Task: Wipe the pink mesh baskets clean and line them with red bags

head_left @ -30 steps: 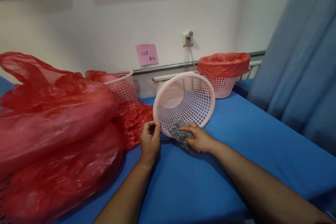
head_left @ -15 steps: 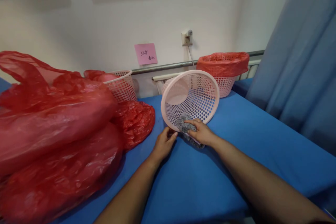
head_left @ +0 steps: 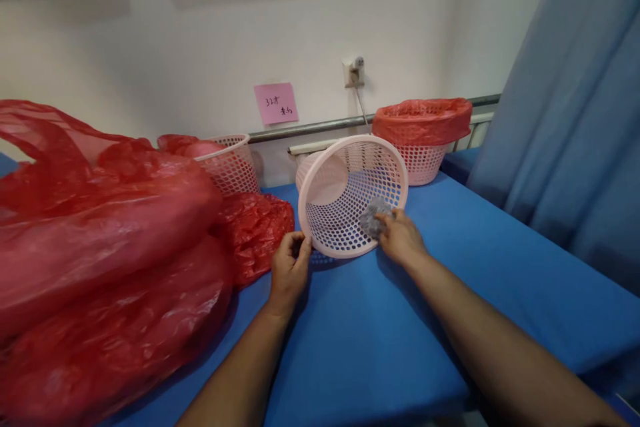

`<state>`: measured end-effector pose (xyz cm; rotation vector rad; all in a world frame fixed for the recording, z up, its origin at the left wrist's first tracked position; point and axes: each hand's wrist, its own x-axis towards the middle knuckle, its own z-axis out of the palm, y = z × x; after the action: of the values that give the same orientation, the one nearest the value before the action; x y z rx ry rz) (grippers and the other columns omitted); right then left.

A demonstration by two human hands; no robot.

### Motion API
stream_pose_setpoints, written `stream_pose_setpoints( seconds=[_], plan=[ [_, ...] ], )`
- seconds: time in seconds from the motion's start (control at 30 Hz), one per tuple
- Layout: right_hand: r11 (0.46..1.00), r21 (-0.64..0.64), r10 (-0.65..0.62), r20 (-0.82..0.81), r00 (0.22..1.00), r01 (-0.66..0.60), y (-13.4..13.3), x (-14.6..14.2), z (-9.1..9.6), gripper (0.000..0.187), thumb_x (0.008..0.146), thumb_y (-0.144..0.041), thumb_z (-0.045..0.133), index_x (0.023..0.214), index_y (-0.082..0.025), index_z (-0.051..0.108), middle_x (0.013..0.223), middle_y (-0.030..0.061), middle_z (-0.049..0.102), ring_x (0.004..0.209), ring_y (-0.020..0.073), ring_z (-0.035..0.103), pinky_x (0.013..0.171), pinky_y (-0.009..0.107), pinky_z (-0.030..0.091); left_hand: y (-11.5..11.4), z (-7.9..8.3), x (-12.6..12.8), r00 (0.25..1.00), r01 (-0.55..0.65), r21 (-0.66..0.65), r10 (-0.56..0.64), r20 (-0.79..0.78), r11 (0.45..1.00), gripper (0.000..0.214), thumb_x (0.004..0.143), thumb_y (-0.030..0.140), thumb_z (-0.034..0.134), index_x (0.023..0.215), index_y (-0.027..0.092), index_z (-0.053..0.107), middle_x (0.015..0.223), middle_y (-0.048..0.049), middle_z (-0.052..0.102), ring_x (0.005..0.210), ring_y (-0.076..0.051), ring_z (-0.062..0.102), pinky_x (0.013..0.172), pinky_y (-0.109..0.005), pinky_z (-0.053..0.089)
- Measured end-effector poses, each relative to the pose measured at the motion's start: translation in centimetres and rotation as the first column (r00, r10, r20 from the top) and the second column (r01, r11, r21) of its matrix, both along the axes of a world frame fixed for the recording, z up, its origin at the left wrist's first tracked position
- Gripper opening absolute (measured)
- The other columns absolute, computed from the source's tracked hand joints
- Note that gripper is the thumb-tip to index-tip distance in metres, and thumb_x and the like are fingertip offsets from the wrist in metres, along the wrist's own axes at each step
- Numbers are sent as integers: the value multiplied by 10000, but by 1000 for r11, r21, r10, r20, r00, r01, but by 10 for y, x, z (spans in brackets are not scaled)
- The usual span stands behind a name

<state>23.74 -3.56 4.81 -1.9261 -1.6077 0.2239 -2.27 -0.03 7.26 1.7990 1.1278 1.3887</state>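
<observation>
A pale pink perforated plastic basket (head_left: 303, 213) lies tilted on its side on the blue-covered bed (head_left: 360, 340), its mouth facing me. My left hand (head_left: 291, 265) grips the rim at the lower left, thumb and fingers closed around the edge. At the lower right of the mouth, my right hand (head_left: 401, 239) holds a grey cloth (head_left: 373, 219) against the basket's inner wall and rim. Part of the cloth is hidden by the fingers.
Large red plastic bags (head_left: 115, 240) heap up on the left, before another pink basket (head_left: 235, 170). Behind on the right stands a basket lined with a red bag (head_left: 423, 123). A metal rail (head_left: 310, 127) and socket (head_left: 354, 73) line the wall; a blue curtain (head_left: 555, 113) hangs right.
My right hand has carried the cloth right and up along the rim, now inside the mouth. My left hand has shifted left along the rim, and the basket has moved slightly left.
</observation>
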Motion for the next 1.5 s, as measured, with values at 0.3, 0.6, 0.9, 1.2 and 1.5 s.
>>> stream_pose_setpoints(
  seconds=[0.3,0.6,0.9,1.2,1.5],
  plan=[
    [889,136,457,-294,839,-437,-3,-41,-13,534,834,-150,640,1355,-262,634,1272,58,633,1222,195,598,1109,361,451,11,-31,8,910,327,-316,-386,-149,891,350,831,452,693,1019,163,753,1043,-91,792,967,-276,723,933,-446,569],
    [998,58,-18,-3,1000,18,2,7,2,530,878,-121,556,1393,-229,622,1406,171,526,1242,307,574,1086,457,449,6,-1,-5,997,-24,4,25,-72,1000,287,879,456,646,812,177,646,753,-9,659,699,-151,603,668,-257,497],
    [950,27,311,-191,931,-312,-1,-32,-11,512,868,-226,633,1379,-264,625,1222,71,609,1156,201,606,1067,329,461,3,-18,9,912,319,-261,-370,-177,911,316,817,438,711,983,170,732,971,-78,775,901,-241,716,887,-393,572],
    [972,6,237,-39,971,-237,-3,-17,-3,519,850,-119,602,1341,-277,656,1282,85,602,1161,220,610,1059,348,465,6,-17,5,960,174,-181,-208,-189,968,350,875,457,633,1020,161,750,1019,-77,790,919,-252,718,881,-387,568],
    [997,53,-55,3,998,55,2,4,5,514,873,-163,589,1381,-230,630,1331,151,536,1163,274,592,1066,428,462,2,-7,-1,985,75,-7,-75,-157,997,312,914,459,594,873,165,686,808,-34,694,734,-179,632,694,-288,507]
  ],
)
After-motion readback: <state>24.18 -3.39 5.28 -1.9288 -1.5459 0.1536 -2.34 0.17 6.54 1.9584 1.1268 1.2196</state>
